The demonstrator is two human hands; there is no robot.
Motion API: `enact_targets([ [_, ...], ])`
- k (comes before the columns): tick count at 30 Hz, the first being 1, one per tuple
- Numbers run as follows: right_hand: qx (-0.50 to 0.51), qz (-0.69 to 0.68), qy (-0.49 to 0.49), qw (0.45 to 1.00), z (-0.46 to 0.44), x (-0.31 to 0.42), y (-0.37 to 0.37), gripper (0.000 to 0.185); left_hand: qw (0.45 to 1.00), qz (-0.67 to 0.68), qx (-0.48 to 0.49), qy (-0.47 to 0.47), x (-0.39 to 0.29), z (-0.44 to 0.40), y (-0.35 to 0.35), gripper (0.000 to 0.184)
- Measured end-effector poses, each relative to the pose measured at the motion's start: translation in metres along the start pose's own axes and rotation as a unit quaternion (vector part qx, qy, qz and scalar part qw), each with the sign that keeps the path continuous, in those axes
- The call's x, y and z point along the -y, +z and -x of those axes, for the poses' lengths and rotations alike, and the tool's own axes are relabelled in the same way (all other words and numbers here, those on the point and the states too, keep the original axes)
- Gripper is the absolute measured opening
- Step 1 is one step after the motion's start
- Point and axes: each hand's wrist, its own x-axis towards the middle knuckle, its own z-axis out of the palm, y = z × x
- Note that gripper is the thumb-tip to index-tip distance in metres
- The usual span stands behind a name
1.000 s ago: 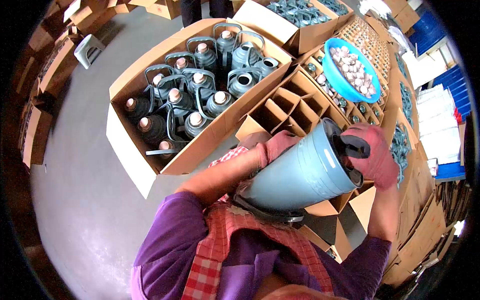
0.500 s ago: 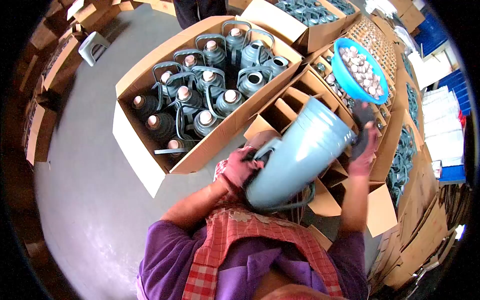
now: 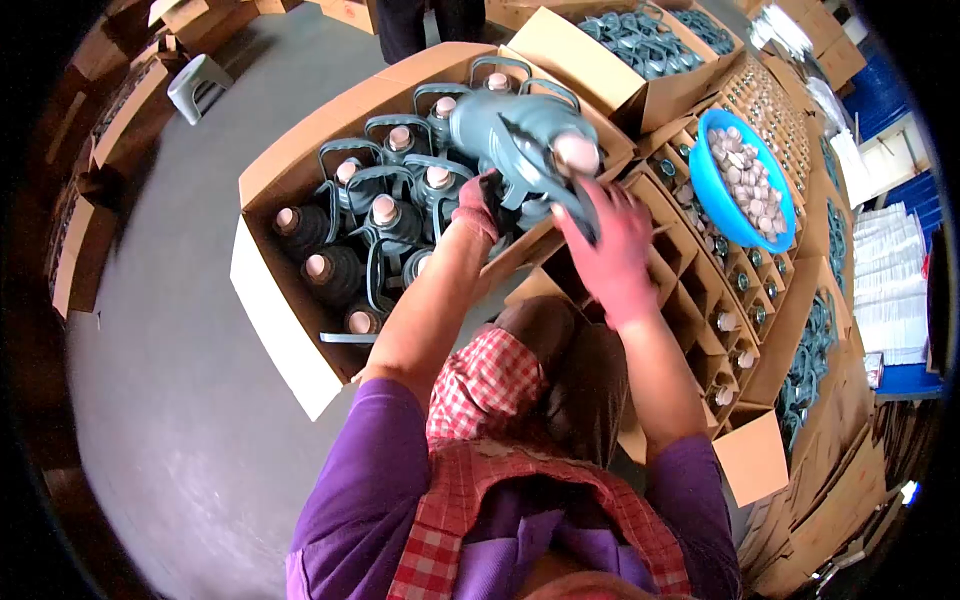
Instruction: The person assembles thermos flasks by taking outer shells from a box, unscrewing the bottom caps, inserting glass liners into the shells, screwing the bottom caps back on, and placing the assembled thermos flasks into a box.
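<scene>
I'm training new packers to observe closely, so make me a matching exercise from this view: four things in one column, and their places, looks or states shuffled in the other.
Things:
1. Blurred flask
2. Basin
3. Stool
4. Apron

Descriptions:
A. On the grey floor
B. Red and white checks
C. Tilted, its stopper near the right hand
D. Bright blue, holding many small caps

Pairs: 1-C, 2-D, 3-A, 4-B

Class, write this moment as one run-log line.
left hand: at flask | right hand: at its stoppered end | flask: tilted over open carton
</scene>
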Motion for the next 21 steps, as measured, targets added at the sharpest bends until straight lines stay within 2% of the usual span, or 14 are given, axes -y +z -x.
enact_targets([
  [2,0.056,0.060,0.029,0.996,-0.052,0.001,0.024,0.034,0.954,-0.266,0.067,0.123,0.003,-0.032,-0.040,0.037],
  [4,0.000,0.056,-0.015,0.998,-0.083,0.001,0.045,0.031,0.833,-0.488,0.075,0.252,-0.002,-0.030,-0.033,0.036],
  [5,0.022,0.040,-0.025,0.999,-0.100,0.004,0.050,0.031,0.804,-0.496,0.103,0.311,-0.006,-0.032,-0.029,0.036],
  [6,0.047,0.022,-0.032,0.998,-0.109,0.010,0.054,0.031,0.619,-0.737,0.036,0.268,-0.018,-0.014,-0.005,0.037],
  [7,0.082,0.047,-0.038,0.995,-0.114,0.019,0.058,0.031,0.359,-0.907,0.002,0.217,-0.032,0.006,0.020,0.038],
  [8,0.109,0.075,-0.049,0.990,-0.125,0.025,0.062,0.030,0.226,-0.892,0.007,0.392,-0.023,-0.013,0.003,0.038],
  [10,0.085,0.054,-0.108,0.989,-0.132,0.025,0.077,0.030,0.199,-0.911,-0.019,0.360,-0.035,0.000,0.015,0.038],
  [13,0.173,0.074,-0.159,0.969,-0.128,0.005,0.110,0.034,0.160,-0.937,-0.051,0.305,-0.051,0.029,0.045,0.037],
  [15,0.181,0.056,-0.126,0.974,-0.111,-0.028,0.142,0.034,0.348,-0.916,-0.034,0.196,-0.047,0.017,0.031,0.037],
  [16,0.184,0.047,-0.112,0.975,-0.107,-0.041,0.148,0.034,0.485,-0.854,-0.003,0.188,-0.044,0.015,0.023,0.039],
  [17,0.216,0.051,-0.050,0.974,-0.102,-0.055,0.155,0.035,0.577,-0.785,0.034,0.223,-0.036,0.019,0.013,0.040],
  [18,0.248,0.053,0.013,0.967,-0.096,-0.066,0.158,0.035,0.793,-0.568,0.085,0.204,-0.025,0.015,-0.006,0.041],
  [19,0.296,-0.001,0.059,0.953,-0.093,-0.079,0.162,0.036,0.931,-0.294,0.129,0.175,-0.016,0.015,-0.016,0.041],
  [21,0.254,-0.027,0.055,0.965,-0.079,-0.099,0.168,0.045,0.901,-0.371,0.107,0.195,-0.011,0.022,-0.032,0.038],
])
